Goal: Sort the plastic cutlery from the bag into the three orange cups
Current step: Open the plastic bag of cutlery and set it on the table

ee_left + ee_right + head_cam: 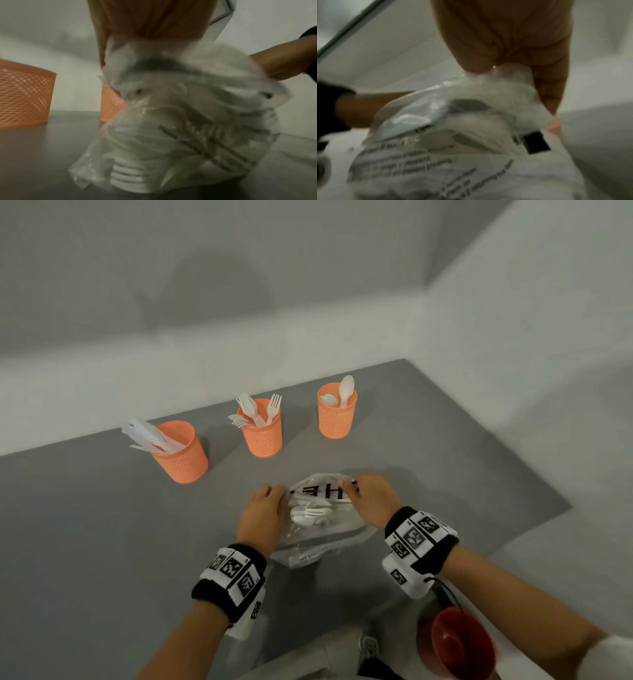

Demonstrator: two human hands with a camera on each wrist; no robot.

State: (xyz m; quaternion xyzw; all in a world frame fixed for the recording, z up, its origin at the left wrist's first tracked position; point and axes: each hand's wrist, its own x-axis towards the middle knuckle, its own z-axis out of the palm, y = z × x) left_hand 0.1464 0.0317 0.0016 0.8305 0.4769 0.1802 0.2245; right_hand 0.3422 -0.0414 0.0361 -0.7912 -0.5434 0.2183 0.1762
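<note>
I see the flat grey table (102,525), then the clear crinkly plastic bag (325,539) lying near me in the middle, with my left hand (262,517) pinching its left edge and my right hand (371,498) pinching its right edge. Behind it stand three orange mesh cups (262,429) in a row, already part full. The small white plastic cutlery (313,513) lies inside the bag right between my hands, handles pointing right, and I think either hand could reach in.
</note>
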